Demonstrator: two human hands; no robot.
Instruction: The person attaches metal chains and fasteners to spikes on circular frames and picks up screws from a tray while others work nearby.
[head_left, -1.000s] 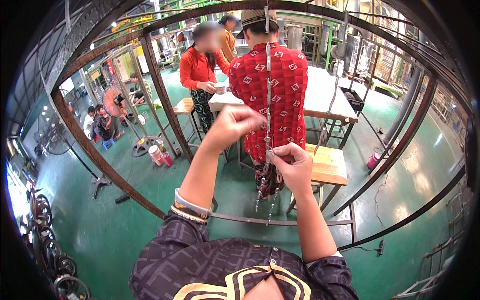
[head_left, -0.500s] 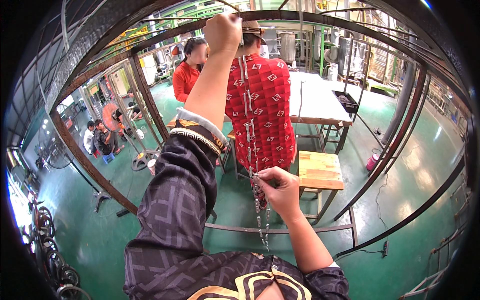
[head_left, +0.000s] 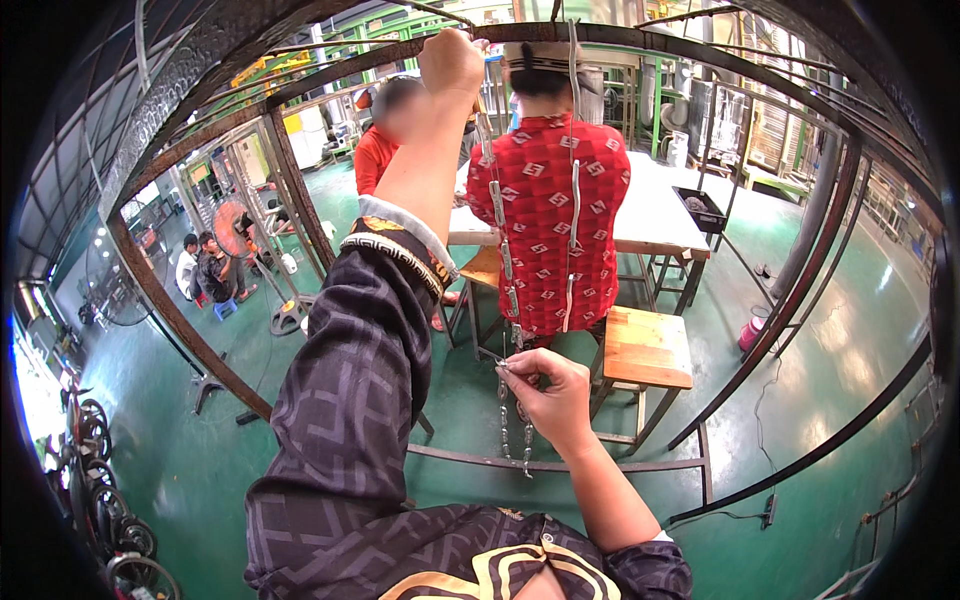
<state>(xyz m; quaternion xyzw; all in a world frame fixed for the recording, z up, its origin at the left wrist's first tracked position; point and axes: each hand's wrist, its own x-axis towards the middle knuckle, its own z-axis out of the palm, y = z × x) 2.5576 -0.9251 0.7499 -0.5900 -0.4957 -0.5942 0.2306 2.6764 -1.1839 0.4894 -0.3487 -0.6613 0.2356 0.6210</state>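
Note:
My left hand is raised high, closed on the top of a hanging metal chain just under a rusty curved frame bar. The chain drops down to my right hand, which pinches it between fingers and thumb at chest height. Its loose ends dangle below that hand. A second chain strand hangs from the bar a little to the right, untouched.
A person in a red patterned shirt stands right behind the chains, back turned, at a white table. A wooden stool sits beside them. Another person in red stands further back. Two people sit at the left. Wheels lie at lower left.
My left hand has gone from chest height up to the frame bar, taking the top of the chain with it. My right hand stays low on the chain.

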